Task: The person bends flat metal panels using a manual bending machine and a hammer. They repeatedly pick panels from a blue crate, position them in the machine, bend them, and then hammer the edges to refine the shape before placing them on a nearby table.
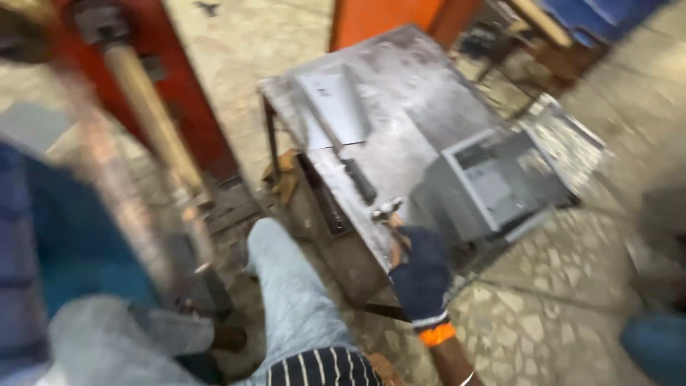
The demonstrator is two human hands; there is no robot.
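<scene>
My right hand (421, 275), in a dark blue glove with an orange cuff, is shut on the wooden handle of a small hammer (386, 210). The hammer's metal head rests at the near edge of a steel-topped table (414, 93). A folded grey sheet-metal box (493, 179) sits just to the right of the hammer. A flat steel sheet (336, 107) and a black-handled tool (359, 180) lie farther back on the table. My left hand is not visible; the left side of the view is a blur of blue sleeve (43, 250).
A red machine frame (193, 121) with a long pale lever (153, 114) stands at the left. My leg in light jeans (286, 286) is beside the table. An orange panel (386, 18) is behind it. Patterned stone floor (543, 322) lies at the right.
</scene>
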